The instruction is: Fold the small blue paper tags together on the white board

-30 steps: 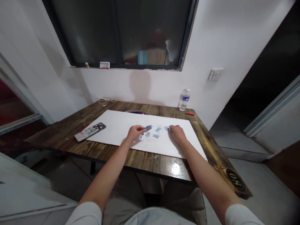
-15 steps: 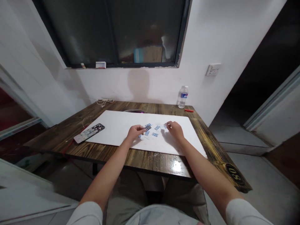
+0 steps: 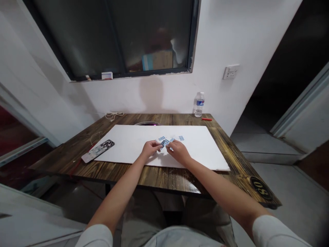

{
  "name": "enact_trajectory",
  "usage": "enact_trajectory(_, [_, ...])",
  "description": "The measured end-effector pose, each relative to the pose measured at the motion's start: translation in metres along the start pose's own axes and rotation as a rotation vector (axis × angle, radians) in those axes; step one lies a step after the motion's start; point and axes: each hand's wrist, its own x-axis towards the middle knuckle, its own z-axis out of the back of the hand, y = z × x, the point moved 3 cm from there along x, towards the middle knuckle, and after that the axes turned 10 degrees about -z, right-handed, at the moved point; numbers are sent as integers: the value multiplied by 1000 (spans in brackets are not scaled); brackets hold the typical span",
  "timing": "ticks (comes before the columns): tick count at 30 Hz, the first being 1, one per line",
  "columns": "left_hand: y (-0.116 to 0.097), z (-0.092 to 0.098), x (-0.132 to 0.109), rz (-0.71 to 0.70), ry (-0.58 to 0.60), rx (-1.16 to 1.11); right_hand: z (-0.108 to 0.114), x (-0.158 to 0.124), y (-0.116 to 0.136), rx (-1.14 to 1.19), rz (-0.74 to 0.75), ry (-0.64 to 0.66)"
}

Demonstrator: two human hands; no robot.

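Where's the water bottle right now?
In the head view, the plastic water bottle stands at the far right corner of the wooden table, against the white wall, beside a small red object and below the wall socket.

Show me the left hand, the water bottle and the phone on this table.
left hand [image 3: 151, 148], head view, on the back of the hand
water bottle [image 3: 199, 104], head view, on the label
phone [image 3: 98, 151], head view, on the middle of its patterned back

Small blue-printed paper slips [image 3: 181, 138] lie scattered on a white board [image 3: 123, 144].
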Motion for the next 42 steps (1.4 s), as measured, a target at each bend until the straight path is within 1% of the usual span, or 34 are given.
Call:
enact_trajectory(5, [-3, -5, -1, -12, 78, 0, -2, -1, 1, 27, 37, 79])
enact_trajectory(12, [-5, -5, -1, -23, 77, -1, -6, -1, 1, 26, 91, 150])
enact_trajectory(14, [-5, -3, 0, -37, 44, 1, -4, 1, 0, 50, 70, 148])
enact_trajectory(17, [-2, 3, 3, -33, -53, 13, 1, 3, -5, 61, -5, 121])
enact_trajectory(21, [2, 10, 5, -24, -166, 2, 4, 3, -17, -49, -156, 107])
enact_trajectory(23, [2, 12, 5, -27, -205, -8, 1, 2, -23, -113, -226, 134])
enact_trajectory(26, [1, 15, 5, -32, -255, -30, -5, -1, -26, -188, -285, 233])
enact_trajectory(29, [2, 17, 5, -35, -270, -50, -7, -3, -24, -228, -278, 303])
enact_trajectory(37, [2, 16, 5, -55, -255, -80, -4, 0, -14, -321, -159, 337])
enact_trajectory(40, [1, 16, 5, -50, -258, -81, -4, 1, -16, -290, -181, 349])
enact_trajectory(42, [2, 16, 5, -48, -260, -88, -4, 1, -20, -242, -236, 349])
